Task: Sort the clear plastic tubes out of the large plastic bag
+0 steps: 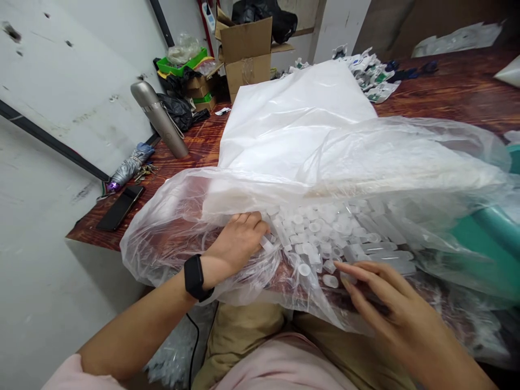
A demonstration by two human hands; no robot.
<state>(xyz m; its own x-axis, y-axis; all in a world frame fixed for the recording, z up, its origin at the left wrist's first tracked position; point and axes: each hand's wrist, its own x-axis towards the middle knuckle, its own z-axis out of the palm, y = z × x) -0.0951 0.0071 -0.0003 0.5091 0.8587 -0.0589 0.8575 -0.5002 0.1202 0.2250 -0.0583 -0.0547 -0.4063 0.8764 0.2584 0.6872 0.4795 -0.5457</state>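
Note:
A clear plastic bag [162, 216] lies over the front of the wooden table, with many small translucent caps [314, 226] and tubes [382, 254] spread on it. My left hand [244, 238], with a black watch on its wrist, rests at the left side of the pile, fingers curled round a translucent tube [267, 244]. On the right, my right hand [377, 292] is at the pile's front edge, thumb and forefinger close around a small translucent cap [348, 278]. A loose cap [330, 281] lies just left of those fingertips.
A large white sheet-like bag [296, 114] covers the table behind the pile. At the left are a metal flask [160, 122], a phone [121, 207], keys [145, 171] and a folded umbrella [132, 165]. A cardboard box [247, 57] stands at the back; something teal [479, 244] is at the right.

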